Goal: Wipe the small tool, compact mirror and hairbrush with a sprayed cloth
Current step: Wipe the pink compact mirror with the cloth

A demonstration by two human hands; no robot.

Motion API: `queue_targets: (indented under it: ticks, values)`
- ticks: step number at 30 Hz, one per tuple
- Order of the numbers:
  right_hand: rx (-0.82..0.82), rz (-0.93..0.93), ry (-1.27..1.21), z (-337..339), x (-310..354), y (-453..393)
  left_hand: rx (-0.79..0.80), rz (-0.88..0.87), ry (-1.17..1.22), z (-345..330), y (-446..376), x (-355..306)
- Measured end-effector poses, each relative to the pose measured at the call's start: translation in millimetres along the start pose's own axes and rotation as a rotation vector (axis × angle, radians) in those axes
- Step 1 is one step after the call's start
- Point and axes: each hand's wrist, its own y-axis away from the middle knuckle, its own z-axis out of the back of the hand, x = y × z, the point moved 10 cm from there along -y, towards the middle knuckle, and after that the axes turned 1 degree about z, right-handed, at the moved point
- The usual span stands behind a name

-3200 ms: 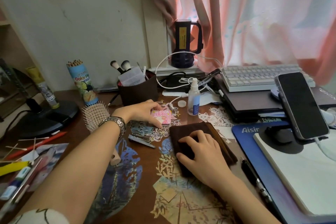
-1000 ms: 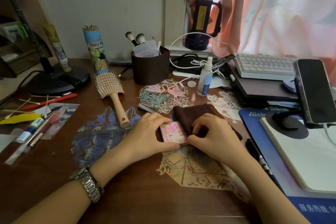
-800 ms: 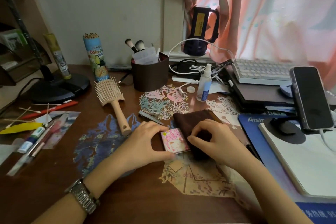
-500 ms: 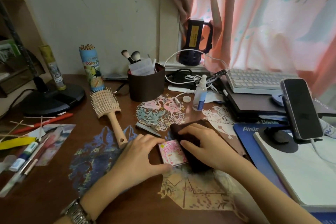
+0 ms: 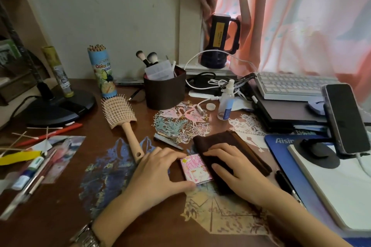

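A pink square compact mirror (image 5: 195, 170) lies flat on the desk. My left hand (image 5: 158, 174) holds it by its left and near edges. My right hand (image 5: 234, 170) presses a folded dark brown cloth (image 5: 230, 146) onto the mirror's right side. A beige hairbrush (image 5: 122, 116) lies to the left, bristles up, handle toward me. A small silver tool (image 5: 167, 141) rests just beyond my left hand. A small clear spray bottle (image 5: 225, 104) stands farther back, its cap (image 5: 210, 106) beside it.
A brown brush pot (image 5: 164, 90), a pencil tube (image 5: 102, 70) and a lamp base (image 5: 58, 106) stand at the back. A keyboard (image 5: 291, 84), a phone on a stand (image 5: 345, 118) and a white pad (image 5: 337, 178) fill the right. Pens and cotton swabs (image 5: 30, 142) lie at the left.
My left hand took the mirror from the desk's middle and brought it near. My right hand has slid the cloth onto the mirror's right side, covering more of it.
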Motion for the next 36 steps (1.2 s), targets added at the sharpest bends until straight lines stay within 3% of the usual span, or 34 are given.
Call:
queue_targets:
  ticks: [17, 31, 36]
  values:
    - [0.033, 0.060, 0.069, -7, 13, 52, -0.044, 0.024, -0.033, 1, 0, 7]
    - [-0.033, 0.015, 0.165, -9, 23, 9, -0.040, 0.005, -0.004, 0, -1, 5]
    - [-0.031, 0.008, 0.160, -10, 23, 5, 0.044, 0.026, 0.040, -3, 0, 8]
